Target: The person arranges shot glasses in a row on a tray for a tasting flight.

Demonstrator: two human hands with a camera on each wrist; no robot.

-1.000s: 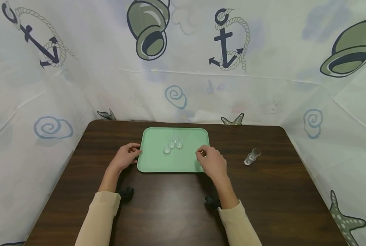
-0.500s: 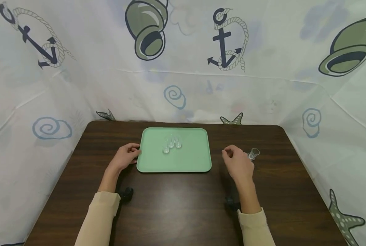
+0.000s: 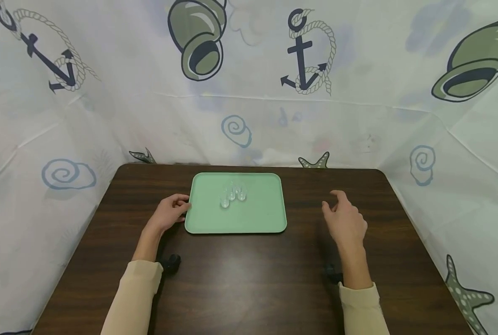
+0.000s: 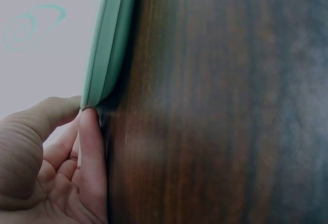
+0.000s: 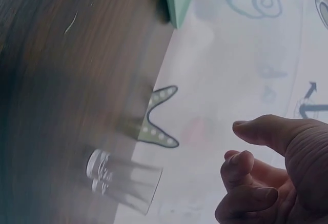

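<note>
A light green tray [image 3: 259, 218] lies on the dark wood table, with several tiny clear glasses [image 3: 225, 203] grouped near its middle. My left hand [image 3: 167, 215] is at the tray's left edge; in the left wrist view its thumb [image 4: 60, 114] and a finger pinch the rim from two sides. Off to the right of the tray is my right hand [image 3: 346, 223], empty, thumb and forefinger spread apart. A clear shot glass [image 5: 128, 180] stands upright near that hand in the right wrist view; in the head view the hand hides it.
The brown table [image 3: 232, 284] has rounded far corners. White cloth [image 3: 265, 130] printed with anchors, shells and starfish hangs behind it and at both sides.
My right hand has moved from the tray's right edge rightward to the shot glass, and its thumb and forefinger have spread. The left hand stays at the tray.
</note>
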